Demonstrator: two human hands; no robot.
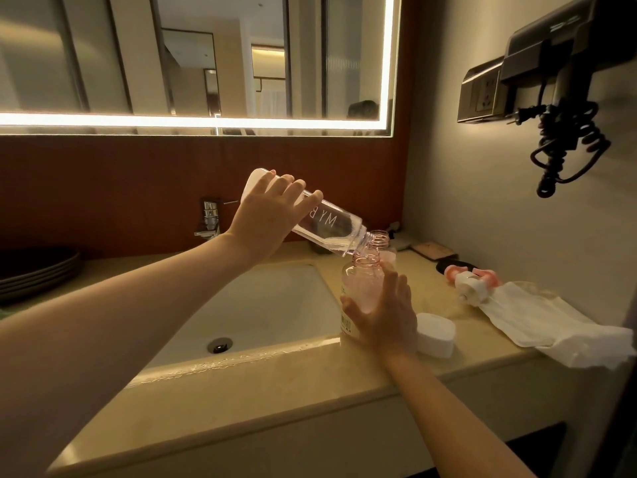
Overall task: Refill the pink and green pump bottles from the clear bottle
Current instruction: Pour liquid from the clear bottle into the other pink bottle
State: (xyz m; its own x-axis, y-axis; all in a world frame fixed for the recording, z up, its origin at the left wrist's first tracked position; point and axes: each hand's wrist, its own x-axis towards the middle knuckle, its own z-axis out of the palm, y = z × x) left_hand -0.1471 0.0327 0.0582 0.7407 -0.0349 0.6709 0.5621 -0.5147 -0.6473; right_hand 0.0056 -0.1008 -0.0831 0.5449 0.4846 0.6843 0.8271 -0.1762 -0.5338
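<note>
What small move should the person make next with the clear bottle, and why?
Probably lift the base of the clear bottle a little higher with the left hand. It is tilted, mouth at the neck of the pink bottle, which the right hand steadies; only a little liquid shows, pooled near its neck.

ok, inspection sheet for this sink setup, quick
Surface: beige counter around sink, front rim looks wet.
Job's things: clear bottle tilted, mouth over open pink bottle; pump heads lie on tissue.
Clutter: white cap, stacked plates.
Grips: left hand holds clear bottle; right hand holds pink bottle.
Cables: coiled cord hangs from hair dryer.
Surroundings: lit mirror, tap, wall socket.
</note>
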